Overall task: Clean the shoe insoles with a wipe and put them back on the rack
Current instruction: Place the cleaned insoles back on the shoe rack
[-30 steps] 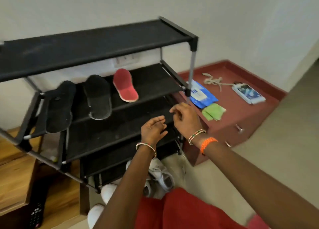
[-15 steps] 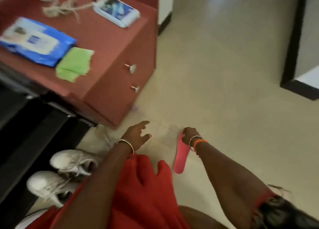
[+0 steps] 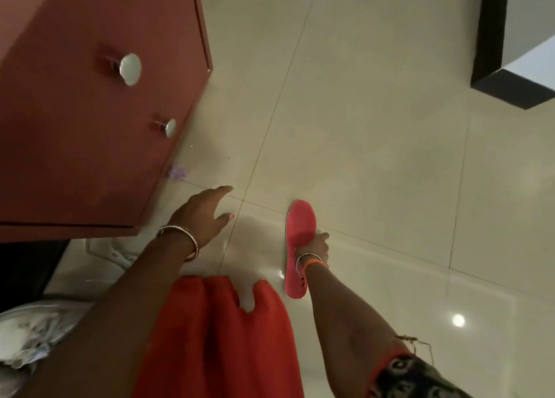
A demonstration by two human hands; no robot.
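A pink-red insole lies lengthwise on the cream tiled floor, low in the middle of the head view. My right hand grips its right edge near the middle, fingers curled round it. My left hand hovers over the floor to the left of the insole, fingers spread and straight, holding nothing. The shoe rack, the wipes and the other insoles are out of view.
A dark red drawer unit with two round silver knobs fills the upper left. White sneakers lie at the lower left. A black-edged wall base juts in at the upper right. My red garment hangs below.
The view swung from the rack down to the floor. My right hand reached the pink insole on the tiles and now grips its edge; my left hand stays spread beside it.
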